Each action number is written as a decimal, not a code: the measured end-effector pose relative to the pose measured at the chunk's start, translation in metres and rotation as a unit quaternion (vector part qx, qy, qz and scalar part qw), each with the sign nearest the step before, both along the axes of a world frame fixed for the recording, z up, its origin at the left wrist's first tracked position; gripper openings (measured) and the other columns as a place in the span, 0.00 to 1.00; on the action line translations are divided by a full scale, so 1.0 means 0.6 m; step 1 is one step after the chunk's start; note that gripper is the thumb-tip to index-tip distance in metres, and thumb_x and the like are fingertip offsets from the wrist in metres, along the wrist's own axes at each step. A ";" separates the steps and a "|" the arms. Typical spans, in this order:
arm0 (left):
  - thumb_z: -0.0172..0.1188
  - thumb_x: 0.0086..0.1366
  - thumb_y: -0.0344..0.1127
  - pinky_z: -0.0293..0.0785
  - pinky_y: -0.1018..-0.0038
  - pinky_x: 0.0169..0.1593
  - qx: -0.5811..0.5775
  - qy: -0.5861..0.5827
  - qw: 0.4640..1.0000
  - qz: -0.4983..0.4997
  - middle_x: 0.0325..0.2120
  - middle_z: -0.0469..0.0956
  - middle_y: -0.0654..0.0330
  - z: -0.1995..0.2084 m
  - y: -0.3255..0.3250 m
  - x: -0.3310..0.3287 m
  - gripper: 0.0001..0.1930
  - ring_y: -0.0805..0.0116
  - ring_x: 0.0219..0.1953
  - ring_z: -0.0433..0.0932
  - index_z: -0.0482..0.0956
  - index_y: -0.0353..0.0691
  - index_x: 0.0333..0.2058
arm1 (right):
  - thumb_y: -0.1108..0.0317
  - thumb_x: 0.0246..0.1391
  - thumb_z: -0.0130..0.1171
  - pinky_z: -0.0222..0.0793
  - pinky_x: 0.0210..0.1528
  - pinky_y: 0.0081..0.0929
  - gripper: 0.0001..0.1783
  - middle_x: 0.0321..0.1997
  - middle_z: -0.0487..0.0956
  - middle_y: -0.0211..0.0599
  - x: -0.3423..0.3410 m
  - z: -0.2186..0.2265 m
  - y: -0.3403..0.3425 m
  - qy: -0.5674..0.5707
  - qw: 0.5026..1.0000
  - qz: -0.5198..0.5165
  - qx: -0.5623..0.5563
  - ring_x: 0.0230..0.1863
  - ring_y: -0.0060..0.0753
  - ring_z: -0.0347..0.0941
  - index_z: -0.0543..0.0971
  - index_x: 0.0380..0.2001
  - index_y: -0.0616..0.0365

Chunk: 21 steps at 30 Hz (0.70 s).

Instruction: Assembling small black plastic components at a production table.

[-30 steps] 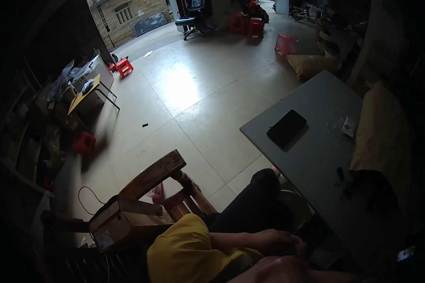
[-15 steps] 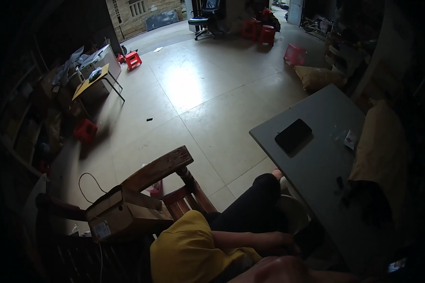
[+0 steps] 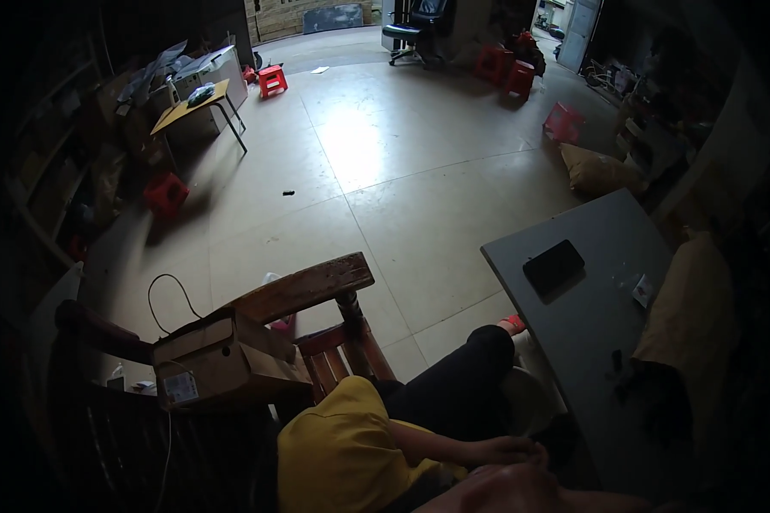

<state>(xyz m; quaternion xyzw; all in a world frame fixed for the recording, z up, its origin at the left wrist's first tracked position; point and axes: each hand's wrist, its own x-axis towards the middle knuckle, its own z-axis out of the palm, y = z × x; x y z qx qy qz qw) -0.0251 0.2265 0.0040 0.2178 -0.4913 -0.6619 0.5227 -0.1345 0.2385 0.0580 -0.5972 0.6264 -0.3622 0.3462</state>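
Note:
My left hand (image 3: pixel 512 450) reaches from a yellow sleeve (image 3: pixel 338 436) across my dark-trousered lap. Its fingers are curled in, and what they may hold is hidden. A dark shape (image 3: pixel 561 436) lies just beyond the fingertips, too dim to name. Low in the picture, my right hand (image 3: pixel 509 489) lies close below the left one, blurred and dark, its fingers not readable. Right of my knee (image 3: pixel 488 342) stands a grey table (image 3: pixel 565 333) with a black smartphone (image 3: pixel 554 267) lying on it, apart from both hands.
A cardboard box (image 3: pixel 205 368) sits on the wooden bench (image 3: pixel 304 286) at left. The table also bears a small white packet (image 3: pixel 642 291) and a brown paper bag (image 3: pixel 689 308). Farther off are red stools (image 3: pixel 272 81), a yellow-topped table (image 3: pixel 192 104), an office chair (image 3: pixel 415 30) and a sack (image 3: pixel 599 171).
The view has turned, so the far room sits farther right and the grey table lower. The dark flat shape beside my left hand shows less clearly now. The hands stay close together.

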 end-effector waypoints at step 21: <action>0.48 0.62 0.40 0.67 0.70 0.43 -0.046 -0.239 0.968 0.064 0.34 0.72 0.56 0.021 0.005 0.055 0.14 0.65 0.41 0.72 0.67 0.42 0.44 | 0.57 0.60 0.39 0.67 0.43 0.31 0.19 0.41 0.76 0.46 0.008 -0.061 -0.013 0.328 0.933 0.015 -0.146 0.42 0.42 0.73 0.73 0.43 0.57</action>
